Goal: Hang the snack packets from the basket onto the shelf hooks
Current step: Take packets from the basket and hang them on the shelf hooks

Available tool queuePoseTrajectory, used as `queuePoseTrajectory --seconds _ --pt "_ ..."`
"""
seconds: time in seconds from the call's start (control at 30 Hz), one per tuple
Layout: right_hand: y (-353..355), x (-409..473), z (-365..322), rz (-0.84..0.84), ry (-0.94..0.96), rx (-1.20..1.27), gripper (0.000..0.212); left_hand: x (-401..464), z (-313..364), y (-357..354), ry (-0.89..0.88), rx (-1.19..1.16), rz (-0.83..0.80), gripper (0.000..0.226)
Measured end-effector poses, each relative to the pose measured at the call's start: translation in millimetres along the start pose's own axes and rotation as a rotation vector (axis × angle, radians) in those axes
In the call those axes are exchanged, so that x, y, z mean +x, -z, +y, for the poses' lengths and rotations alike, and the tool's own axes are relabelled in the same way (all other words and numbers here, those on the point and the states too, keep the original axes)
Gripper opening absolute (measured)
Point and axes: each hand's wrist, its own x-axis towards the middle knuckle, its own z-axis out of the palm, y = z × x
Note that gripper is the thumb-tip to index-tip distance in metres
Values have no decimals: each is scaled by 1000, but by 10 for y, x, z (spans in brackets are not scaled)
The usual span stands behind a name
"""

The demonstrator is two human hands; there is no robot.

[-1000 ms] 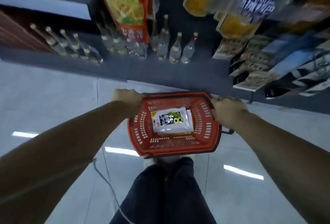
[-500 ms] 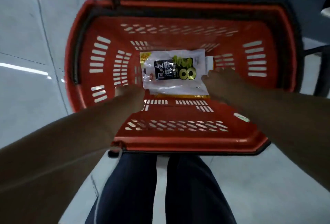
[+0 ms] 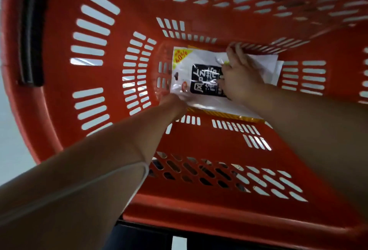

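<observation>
A red plastic basket (image 3: 59,70) fills the view, seen from above. On its floor lies a white snack packet (image 3: 185,70) with a black label, a yellow 40% corner and a hang hole. More packets lie under it: a yellow edge (image 3: 229,114) shows at the near side and white ends (image 3: 267,64) at the right. My right hand (image 3: 241,78) rests flat on the top packet, fingers stretched toward the far wall. My left hand (image 3: 175,104) touches the packet's near-left corner, with its fingers hidden behind the back of the hand.
The basket's black handle (image 3: 29,30) lies folded along the left rim. Pale floor (image 3: 8,130) shows left of the basket and through its slots. My dark trouser legs (image 3: 139,237) are just below the near rim. No shelf or hooks are in view.
The view has dropped from the shelf into the basket. Both hands left the rim and reached down to the packets; the right hand now lies on the top one.
</observation>
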Motion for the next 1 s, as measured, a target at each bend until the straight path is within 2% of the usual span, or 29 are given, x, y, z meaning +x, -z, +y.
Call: queuePoseTrajectory --seconds 0.07,0.1,0.17,0.27,0.3,0.4,0.57,0.67,0.77,0.8,0.9,0.93,1.0 --pt "0 -40 -22 -11 13 -4 47 -150 106 -41 54 -228 -65 37" --pt "11 -73 -26 -9 12 -16 46 -202 168 -32 95 -367 -161 36" --pt "-5 -115 -31 71 11 -5 48 -193 224 -61 148 -547 -267 32" --pt "2 -139 -61 83 -47 252 61 -189 254 -131 141 -636 -236 33" --pt "-3 -133 -61 45 -53 313 59 -173 257 -158 122 -656 -216 33" --pt "-20 -156 -10 -44 -54 408 31 -156 227 -190 142 -669 -220 33" --pt "10 -361 104 -122 -85 788 31 -279 86 -126 169 -785 -273 33" --pt "132 -569 239 -139 -168 1020 54 -388 -12 -15 -9 -856 -301 40" --pt "266 -809 381 -128 -253 1310 43 -643 -54 199 -131 -919 -479 25" --pt "327 -908 391 -133 -285 1386 39 -734 -58 280 -166 -887 -526 23" --pt "527 -1164 371 -169 -324 1536 55 -1023 -18 548 -308 -675 -606 28" --pt "613 -1248 342 -181 -318 1575 45 -1134 8 648 -353 -609 -603 25" --pt "824 -1433 274 -128 -315 1608 13 -1349 59 866 -416 -552 -538 16"
